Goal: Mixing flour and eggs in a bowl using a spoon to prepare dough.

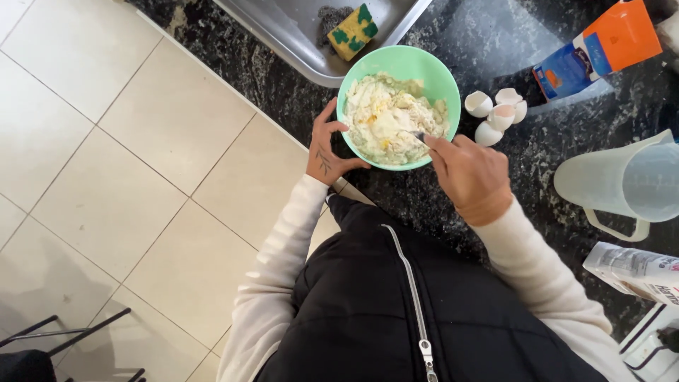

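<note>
A green bowl (398, 106) is set on the dark speckled counter (495, 42), near its front edge, and is filled with a pale, lumpy dough (385, 120) streaked with yellow. The left hand (327, 147) is pressed against the bowl's left side, the fingers curved round the rim and wall so that the bowl is gripped. The right hand (470, 170) is closed on the handle of a metal utensil (419, 136), of which only a short stretch is seen, its working end sunk in the dough at the bowl's right side.

Just to the right of the bowl, a small heap of empty eggshells (496, 113) is seen lying on the counter. Farther right and far back, an orange and blue carton (598, 49) is lying tilted. A clear plastic jug (626, 185) is placed at the right edge, and a white packet (633, 272) is seen nearer, below it. Beyond the bowl, a yellow and green sponge (353, 32) is resting in a steel sink (283, 28). Pale floor tiles (127, 155) are seen on the left.
</note>
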